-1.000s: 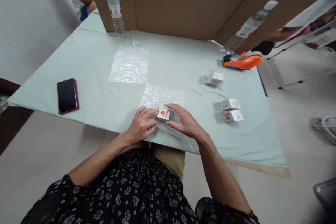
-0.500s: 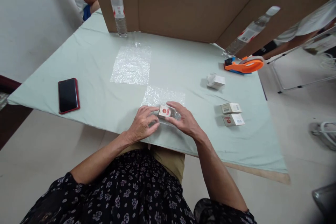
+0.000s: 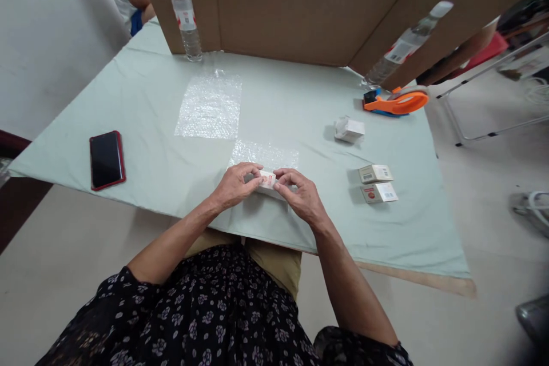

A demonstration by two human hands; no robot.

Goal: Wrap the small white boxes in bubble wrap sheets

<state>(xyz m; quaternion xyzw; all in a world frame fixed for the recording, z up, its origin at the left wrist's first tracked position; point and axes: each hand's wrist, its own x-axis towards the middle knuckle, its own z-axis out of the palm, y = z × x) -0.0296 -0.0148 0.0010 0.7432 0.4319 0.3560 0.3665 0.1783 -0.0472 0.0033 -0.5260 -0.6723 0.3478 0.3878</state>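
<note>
A small white box [image 3: 267, 178] with red print is between my two hands near the front edge of the table. My left hand [image 3: 234, 184] pinches its left end with thumb and fingers. At the right end, my right hand [image 3: 303, 197] grips it the same way. A sheet of bubble wrap [image 3: 263, 153] lies under and behind the box. A pale strip, seemingly the sheet's near edge, shows along the box's front, partly hidden by my fingers.
Another bubble wrap sheet [image 3: 209, 106] lies behind. Two small boxes [image 3: 379, 192] and a wrapped box [image 3: 349, 130] stand right, near an orange tape dispenser [image 3: 401, 103]. A phone [image 3: 107, 160] lies left. Water bottles [image 3: 186, 20] stand by a cardboard screen [image 3: 283, 11]. A person sits beyond.
Both hands have closed in on the box from its two sides, and the near edge of the bubble wrap now seems raised against it. The view has shifted slightly.
</note>
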